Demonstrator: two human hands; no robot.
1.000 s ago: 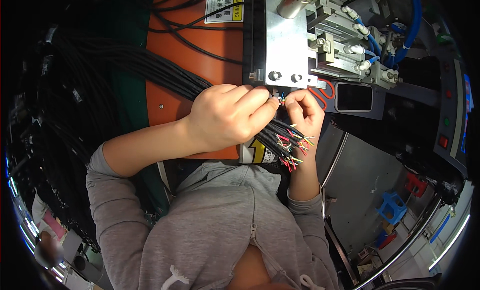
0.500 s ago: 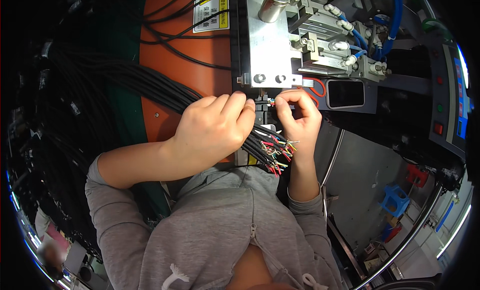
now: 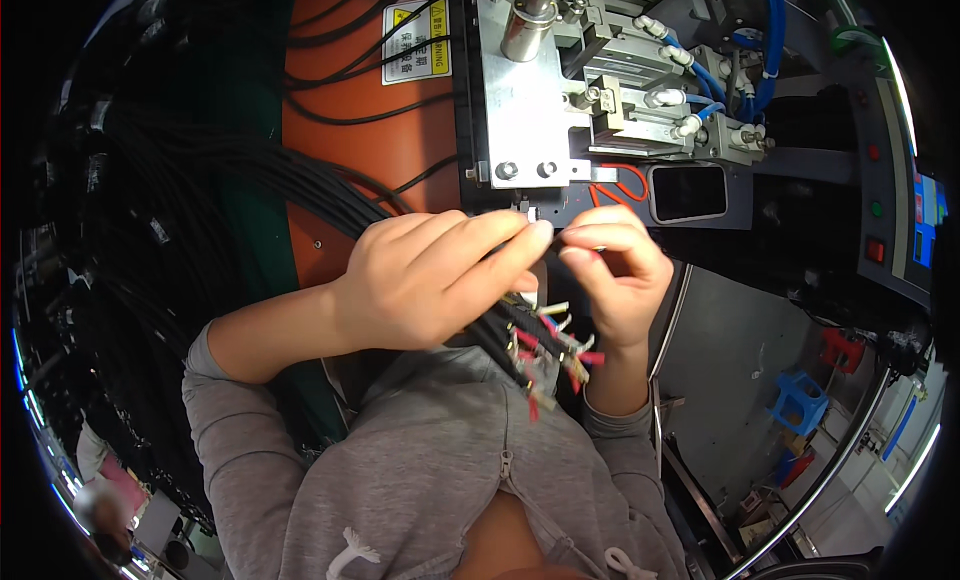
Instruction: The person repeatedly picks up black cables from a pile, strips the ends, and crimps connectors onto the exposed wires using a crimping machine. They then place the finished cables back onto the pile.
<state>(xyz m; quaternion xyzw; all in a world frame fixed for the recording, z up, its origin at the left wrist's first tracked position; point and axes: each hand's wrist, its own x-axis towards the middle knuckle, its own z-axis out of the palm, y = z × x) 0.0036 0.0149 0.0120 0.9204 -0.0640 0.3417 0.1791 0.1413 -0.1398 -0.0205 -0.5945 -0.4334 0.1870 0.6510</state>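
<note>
My left hand (image 3: 425, 278) is closed around black cable, its thumb and fingertips pressed together below the machine's metal plate. To its right, my right hand (image 3: 625, 270) pinches a dark cable end between thumb and forefinger, close to the left fingertips. A thick bundle of black cables (image 3: 325, 195) comes in from the left and passes beneath my left hand. Its stripped ends, with red, white and yellow wires (image 3: 550, 355), fan out below my hands and look blurred. A small white piece (image 3: 533, 214) sits just above my left fingertips.
A metal machine head (image 3: 525, 110) with pneumatic cylinders and blue air hoses (image 3: 775, 40) stands ahead. Red-handled scissors (image 3: 630, 183) and a phone (image 3: 688, 193) lie beside it. A control panel (image 3: 885, 180) is at right, with a blue stool (image 3: 800, 402) on the floor.
Both hands have come slightly nearer my body, away from the machine. The right hand has shifted a little right, and the bundled wire ends have dropped lower.
</note>
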